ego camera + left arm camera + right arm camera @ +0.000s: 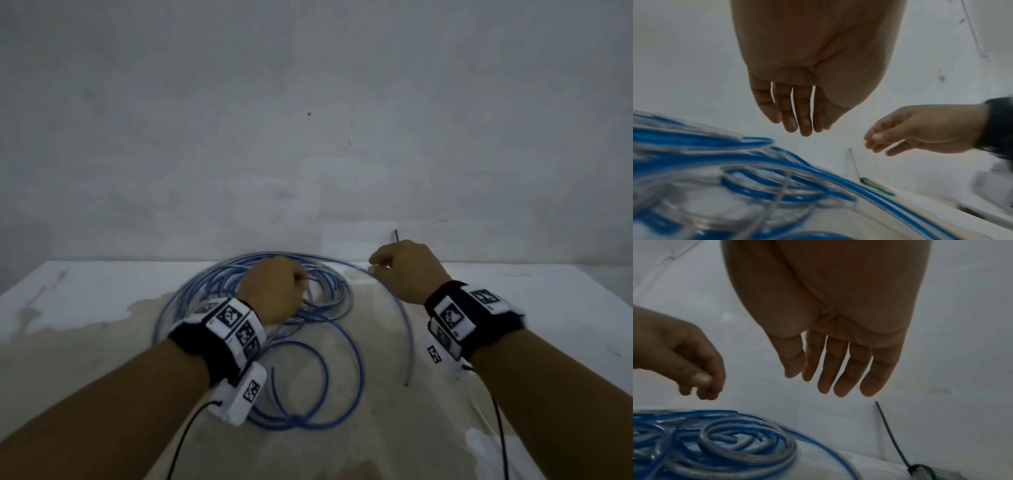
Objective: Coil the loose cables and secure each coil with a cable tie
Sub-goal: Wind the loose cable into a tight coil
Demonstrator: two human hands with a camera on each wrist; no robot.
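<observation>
While our head view looks down on the table (513, 294), the blue cable (342, 346) sprawls in loose loops, our left hand (270, 291) over its far coils and our right hand (407, 270) beside an outlying strand. From the left wrist, our fingers (797, 113) hang straight and parted, holding nothing. From the right wrist, they hang likewise, with a black cable tie (892, 438) standing just beyond. We judge coiling has barely begun; next we must gather the loops together.
</observation>
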